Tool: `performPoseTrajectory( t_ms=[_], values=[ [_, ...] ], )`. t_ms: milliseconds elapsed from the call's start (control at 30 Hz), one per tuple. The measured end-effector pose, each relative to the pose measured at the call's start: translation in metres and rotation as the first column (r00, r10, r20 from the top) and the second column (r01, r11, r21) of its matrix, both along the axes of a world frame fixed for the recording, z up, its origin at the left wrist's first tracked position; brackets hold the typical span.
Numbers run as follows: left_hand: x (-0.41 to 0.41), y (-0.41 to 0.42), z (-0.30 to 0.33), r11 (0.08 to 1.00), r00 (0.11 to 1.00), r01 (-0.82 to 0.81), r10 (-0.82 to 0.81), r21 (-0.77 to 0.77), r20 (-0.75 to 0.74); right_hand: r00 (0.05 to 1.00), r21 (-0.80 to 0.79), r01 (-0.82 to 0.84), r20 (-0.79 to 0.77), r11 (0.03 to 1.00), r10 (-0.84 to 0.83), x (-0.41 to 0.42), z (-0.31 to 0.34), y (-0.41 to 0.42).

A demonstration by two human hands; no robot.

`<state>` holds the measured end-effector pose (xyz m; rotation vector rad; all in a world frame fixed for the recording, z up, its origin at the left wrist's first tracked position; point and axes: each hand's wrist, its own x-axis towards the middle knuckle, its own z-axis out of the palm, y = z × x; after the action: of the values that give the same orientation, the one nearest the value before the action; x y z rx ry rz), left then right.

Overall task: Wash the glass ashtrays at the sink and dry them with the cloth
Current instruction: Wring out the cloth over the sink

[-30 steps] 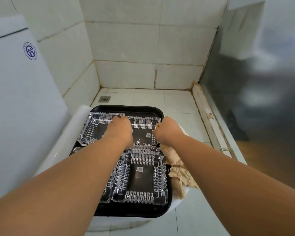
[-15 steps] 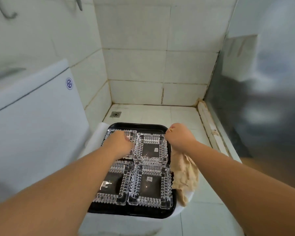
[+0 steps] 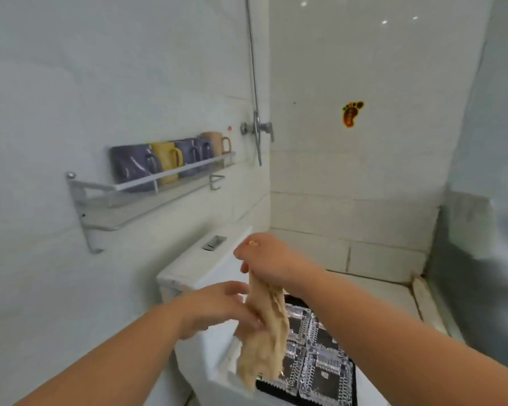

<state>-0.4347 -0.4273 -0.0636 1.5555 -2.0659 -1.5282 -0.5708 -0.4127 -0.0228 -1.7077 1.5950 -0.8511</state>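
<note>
Cloth: beige cloth, crumpled and rope-like, hanging straight down in front of the tray; I read the fabric as limp and wrinkled, its lower end ragged.
Right hand: my right hand sits above the tray, fingers curled tight round the top of the cloth, carrying its whole weight.
Left hand: my left hand is left of the tray, fingers fairly straight, tips touching the cloth's middle; blurred, so I cannot tell whether it pinches.
Ashtrays: clear glass ashtrays, square, ribbed walls catching light, packed touching each other in the tray; the cloth hides part of the nearest left ones.
Tray: black tray, low in view, partly under my right forearm.
Tank: white toilet tank, behind and left of the tray.
Shelf: metal wall shelf, well above-left of the tray, holding a row of mugs, purple, yellow and tan.
Shower valve: shower valve on the wall, high above the tray.
</note>
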Motion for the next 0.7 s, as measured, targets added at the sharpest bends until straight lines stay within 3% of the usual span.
performPoseTrajectory(
  t_ms=[200,333,400,500,600,667,700],
  values=[
    [0.105,0.087,0.100,0.978,0.981,-0.186,0.179,-0.095,-0.081,0.952,-0.053,-0.085,0.290,0.995,0.097,0.103,0.074,0.050],
    [0.166,0.153,0.122,0.935,0.893,-0.352,0.319,-0.052,-0.317,0.773,0.086,-0.229,0.621,0.969,0.128,0.160,0.096,0.084],
    [0.188,0.185,0.126,0.892,0.806,-0.451,0.393,-0.029,-0.442,0.678,0.224,-0.395,0.726,0.891,0.118,0.186,0.099,0.099],
    [0.215,0.223,0.130,0.812,0.654,-0.583,0.491,0.030,-0.575,0.644,0.320,-0.571,0.746,0.756,0.171,0.213,0.090,0.129],
    [0.236,0.248,0.128,0.727,0.507,-0.676,0.579,0.123,-0.639,0.573,0.295,-0.679,0.785,0.673,0.234,0.229,0.078,0.156],
    [0.245,0.260,0.126,0.713,0.483,-0.687,0.590,0.138,-0.647,0.553,0.287,-0.714,0.791,0.639,0.262,0.234,0.069,0.165],
    [0.251,0.267,0.125,0.714,0.487,-0.688,0.589,0.132,-0.644,0.586,0.296,-0.711,0.751,0.638,0.305,0.238,0.067,0.170]
  ],
)
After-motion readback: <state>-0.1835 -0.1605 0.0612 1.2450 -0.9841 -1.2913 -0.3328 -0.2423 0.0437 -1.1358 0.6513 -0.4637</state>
